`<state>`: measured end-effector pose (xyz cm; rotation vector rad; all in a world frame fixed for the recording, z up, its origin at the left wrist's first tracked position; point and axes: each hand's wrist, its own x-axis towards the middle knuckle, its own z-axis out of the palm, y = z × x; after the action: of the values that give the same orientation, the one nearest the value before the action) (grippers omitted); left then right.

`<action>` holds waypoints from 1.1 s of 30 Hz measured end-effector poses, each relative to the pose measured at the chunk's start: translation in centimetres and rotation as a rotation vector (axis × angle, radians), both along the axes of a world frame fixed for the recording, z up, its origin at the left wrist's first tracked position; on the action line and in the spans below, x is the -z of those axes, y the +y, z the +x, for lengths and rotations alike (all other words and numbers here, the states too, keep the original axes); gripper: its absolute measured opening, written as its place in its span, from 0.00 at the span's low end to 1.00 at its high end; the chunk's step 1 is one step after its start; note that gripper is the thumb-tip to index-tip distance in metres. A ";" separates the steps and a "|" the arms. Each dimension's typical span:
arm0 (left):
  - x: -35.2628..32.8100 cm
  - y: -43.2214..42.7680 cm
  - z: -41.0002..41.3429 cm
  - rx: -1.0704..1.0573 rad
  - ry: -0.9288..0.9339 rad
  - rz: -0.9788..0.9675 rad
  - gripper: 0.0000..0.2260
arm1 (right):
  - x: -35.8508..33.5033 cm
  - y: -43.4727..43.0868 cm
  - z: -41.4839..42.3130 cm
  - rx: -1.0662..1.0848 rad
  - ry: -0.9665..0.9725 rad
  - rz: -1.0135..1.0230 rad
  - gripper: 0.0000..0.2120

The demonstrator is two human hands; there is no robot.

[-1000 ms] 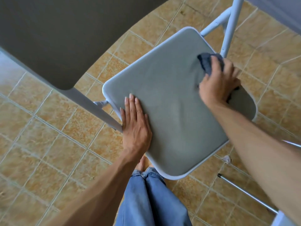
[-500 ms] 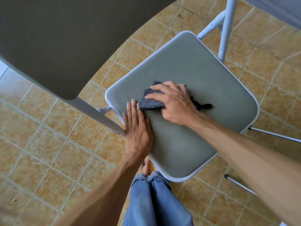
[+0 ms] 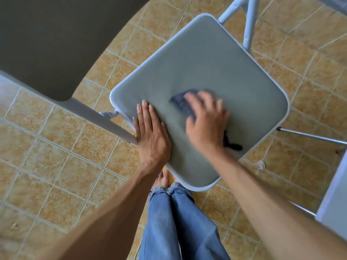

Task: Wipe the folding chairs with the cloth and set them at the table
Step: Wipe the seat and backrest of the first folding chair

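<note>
My right hand (image 3: pixel 205 119) presses the cloth (image 3: pixel 181 103) mid-seat (image 3: pixel 216 68); left hand (image 3: pixel 152 132) flat, steadying. Wiping unfinished, placing remains.

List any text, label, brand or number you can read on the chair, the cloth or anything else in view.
None: no readable text anywhere.
Chair seat: plain grey padding, no label or brand.
Cloth under the right hand: dark, motion-blurred, no print visible.
Chair backrest: plain dark surface, no markings.
Floor tiles: mottled pattern only.
</note>
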<state>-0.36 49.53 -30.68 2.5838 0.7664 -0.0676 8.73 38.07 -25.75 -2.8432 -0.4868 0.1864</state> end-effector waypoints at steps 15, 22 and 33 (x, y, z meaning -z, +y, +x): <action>-2.7 -1.0 1.3 -0.009 0.167 -0.046 0.26 | -0.3 -15.1 10.5 0.357 -0.063 -0.127 0.25; -1.7 -4.3 1.2 0.138 0.247 -0.015 0.27 | -1.5 -8.5 -8.2 0.262 0.030 0.123 0.30; -1.0 -5.1 0.9 0.091 0.200 0.088 0.27 | 0.9 -16.4 -1.9 0.250 -0.065 0.091 0.30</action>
<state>0.56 44.44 -29.67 2.7244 0.7350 -0.3318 6.80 21.70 -26.62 -2.7943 -0.1441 0.0237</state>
